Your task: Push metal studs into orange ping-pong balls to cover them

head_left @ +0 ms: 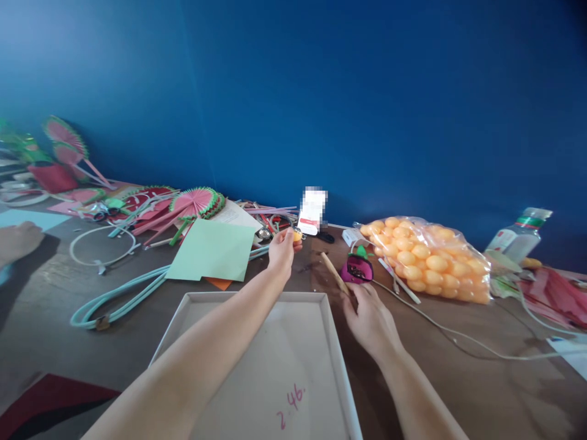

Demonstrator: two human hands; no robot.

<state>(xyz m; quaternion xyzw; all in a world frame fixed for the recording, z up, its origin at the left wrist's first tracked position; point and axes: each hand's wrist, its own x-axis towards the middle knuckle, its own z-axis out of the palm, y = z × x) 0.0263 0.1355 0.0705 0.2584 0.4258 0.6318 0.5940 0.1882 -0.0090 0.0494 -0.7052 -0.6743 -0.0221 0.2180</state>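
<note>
My left hand (pixel 280 252) reaches over the white box lid and is closed on a small yellow piece (pixel 297 234), too small to make out fully. In my right hand (pixel 372 321), a light wooden stick (pixel 334 273) is pinched by its near end and points up and to the left. Just beyond those fingers sits a small purple cup (pixel 364 278) with a green leaf shape on top and dark bits inside. The shallow white box lid (pixel 337 360), marked with red handwriting, lies below both arms. A lit phone (pixel 313 211) leans against the wall past my left hand.
A clear bag of orange balls (pixel 426 260) and a bottle (pixel 520 235) stand to the right, with a white cable (pixel 458 336) in front. Leftward lie green paper (pixel 211 247), coiled pale-blue tubing (pixel 110 302) and watermelon paper fans (pixel 195 205). Another person's hand (pixel 22 240) is at far left.
</note>
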